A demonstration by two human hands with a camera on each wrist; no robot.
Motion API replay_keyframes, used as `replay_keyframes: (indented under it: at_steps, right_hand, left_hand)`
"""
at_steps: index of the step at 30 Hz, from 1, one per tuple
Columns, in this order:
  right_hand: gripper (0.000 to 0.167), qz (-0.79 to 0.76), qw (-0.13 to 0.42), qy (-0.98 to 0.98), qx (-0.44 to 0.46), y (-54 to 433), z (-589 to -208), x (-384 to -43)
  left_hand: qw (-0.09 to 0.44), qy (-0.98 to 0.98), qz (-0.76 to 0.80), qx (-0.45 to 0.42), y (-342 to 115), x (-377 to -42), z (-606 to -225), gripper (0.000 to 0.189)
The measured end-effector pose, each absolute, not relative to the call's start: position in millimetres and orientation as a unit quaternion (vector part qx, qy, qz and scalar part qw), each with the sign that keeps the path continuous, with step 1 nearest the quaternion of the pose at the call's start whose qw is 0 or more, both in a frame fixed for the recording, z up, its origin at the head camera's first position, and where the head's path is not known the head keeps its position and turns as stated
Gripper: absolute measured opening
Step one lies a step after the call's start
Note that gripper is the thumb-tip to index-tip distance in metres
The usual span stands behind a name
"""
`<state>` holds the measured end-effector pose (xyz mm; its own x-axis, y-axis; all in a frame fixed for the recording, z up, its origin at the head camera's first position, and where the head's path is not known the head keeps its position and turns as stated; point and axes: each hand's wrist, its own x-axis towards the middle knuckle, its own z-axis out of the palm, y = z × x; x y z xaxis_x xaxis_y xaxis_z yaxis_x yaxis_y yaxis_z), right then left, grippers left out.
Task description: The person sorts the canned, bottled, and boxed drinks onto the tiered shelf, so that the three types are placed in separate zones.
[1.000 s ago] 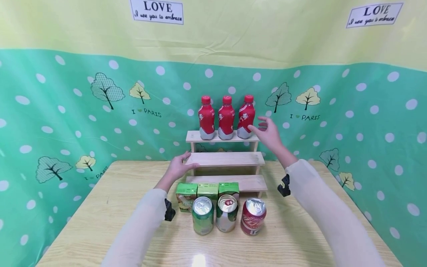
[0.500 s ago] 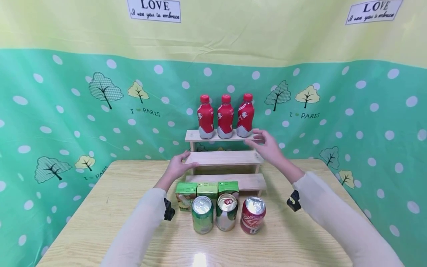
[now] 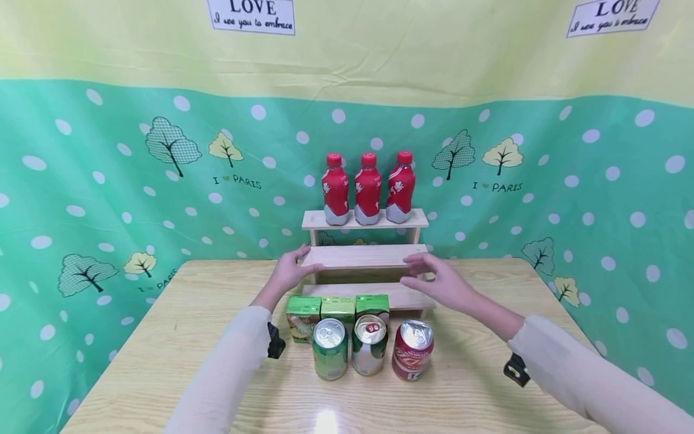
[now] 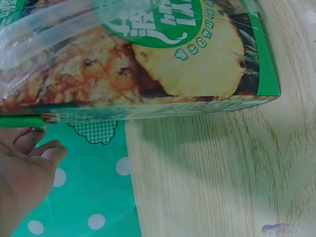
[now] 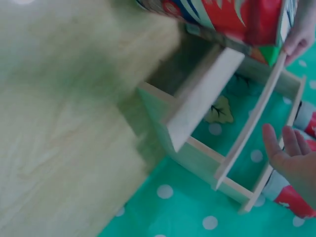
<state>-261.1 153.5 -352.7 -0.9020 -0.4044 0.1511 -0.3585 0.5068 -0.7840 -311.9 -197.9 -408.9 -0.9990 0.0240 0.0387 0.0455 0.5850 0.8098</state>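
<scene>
A three-step wooden display rack [image 3: 363, 257] stands at the back of the table. My left hand [image 3: 286, 272] grips the left end of its middle board, thumb over the front; the right wrist view shows those fingers [image 5: 298, 39] pinching the board. My right hand [image 3: 444, 284] hovers by the right end of the middle and lower boards, fingers loosely bent and holding nothing. Three red-capped bottles, among them the right one [image 3: 400, 188], stand upright on the top board. Below my left wrist is a green pineapple juice carton [image 4: 197, 54].
Three green cartons [image 3: 338, 304] stand in a row before the rack's lowest board. Nearer are a green can [image 3: 330, 349], a green and white can [image 3: 369, 346] and a red can [image 3: 412, 351]. A patterned curtain [image 3: 260, 223] hangs behind the table.
My right hand has come down from beside the right bottle, past the top board, to the right end of the middle board. The left hand stays on the rack.
</scene>
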Motion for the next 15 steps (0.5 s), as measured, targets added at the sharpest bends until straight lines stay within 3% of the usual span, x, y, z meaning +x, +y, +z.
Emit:
replay_keyframes:
  at_steps: [15]
  right_hand:
    - [0.049,-0.450,0.106,0.847,-0.264,173,-379,-221]
  left_hand:
    - [0.013,-0.891,-0.453,-0.022,-198,-314,-410,0.084]
